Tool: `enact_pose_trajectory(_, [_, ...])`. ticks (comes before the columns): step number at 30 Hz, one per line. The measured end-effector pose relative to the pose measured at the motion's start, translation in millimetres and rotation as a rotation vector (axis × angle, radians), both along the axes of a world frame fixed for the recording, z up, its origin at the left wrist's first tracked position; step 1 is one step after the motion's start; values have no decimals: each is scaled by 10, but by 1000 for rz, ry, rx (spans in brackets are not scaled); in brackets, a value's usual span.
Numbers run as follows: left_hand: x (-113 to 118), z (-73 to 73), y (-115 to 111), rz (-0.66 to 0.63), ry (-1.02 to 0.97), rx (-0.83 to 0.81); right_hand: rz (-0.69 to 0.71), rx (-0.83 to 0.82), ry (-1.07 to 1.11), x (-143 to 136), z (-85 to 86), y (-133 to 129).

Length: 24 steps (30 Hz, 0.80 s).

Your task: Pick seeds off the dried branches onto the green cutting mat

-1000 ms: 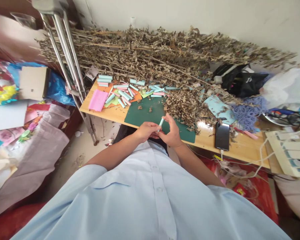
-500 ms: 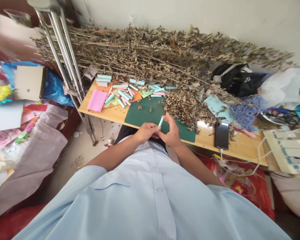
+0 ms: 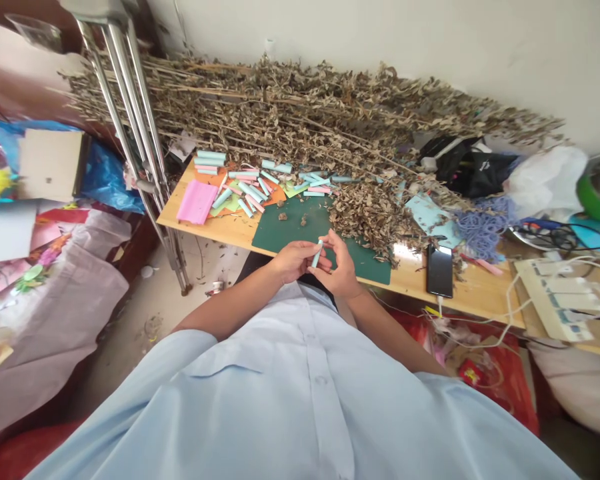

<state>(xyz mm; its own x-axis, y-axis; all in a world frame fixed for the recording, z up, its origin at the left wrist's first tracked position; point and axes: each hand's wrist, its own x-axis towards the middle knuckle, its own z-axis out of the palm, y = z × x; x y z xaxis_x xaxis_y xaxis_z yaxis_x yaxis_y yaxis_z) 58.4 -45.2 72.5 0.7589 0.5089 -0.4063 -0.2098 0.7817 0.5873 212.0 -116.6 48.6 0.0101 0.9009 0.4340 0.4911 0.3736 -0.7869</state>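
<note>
Pale-blue paper roll [image 3: 317,255] was tilted.
Left hand [image 3: 295,261] and right hand [image 3: 341,268] had fingers clamped on it, near green mat [image 3: 293,225].

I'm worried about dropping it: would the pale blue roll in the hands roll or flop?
The pale blue roll would probably roll sideways, being a slim cylinder. Looking small beside the left hand and right hand, it is likely light. Its straight shape suggests more stiff than floppy.
</note>
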Motion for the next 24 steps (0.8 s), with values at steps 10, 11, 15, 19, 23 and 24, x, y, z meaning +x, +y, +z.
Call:
enact_pose_trajectory(10, [-32, 8, -43, 54, 83, 61, -1, 42, -198, -1, 104, -13])
enact_pose_trajectory(11, [-39, 18, -47, 64, 88, 69, -9, 44, -205, -10, 116, -15])
enact_pose_trajectory(15, [-73, 51, -35, 41, 41, 75, -44, 65, -202, -50, 146, -19])
enact_pose_trajectory(19, [-94, 85, 12, 23, 5, 45, -35, 88, -176, -81, 161, -19])
enact_pose_trajectory(23, [-82, 109, 24, 25, 21, 46, -23, 79, -175, -97, 148, -26])
enact_pose_trajectory(24, [-73, 108, 18, 27, 24, 56, -23, 79, -177, -101, 143, -28])
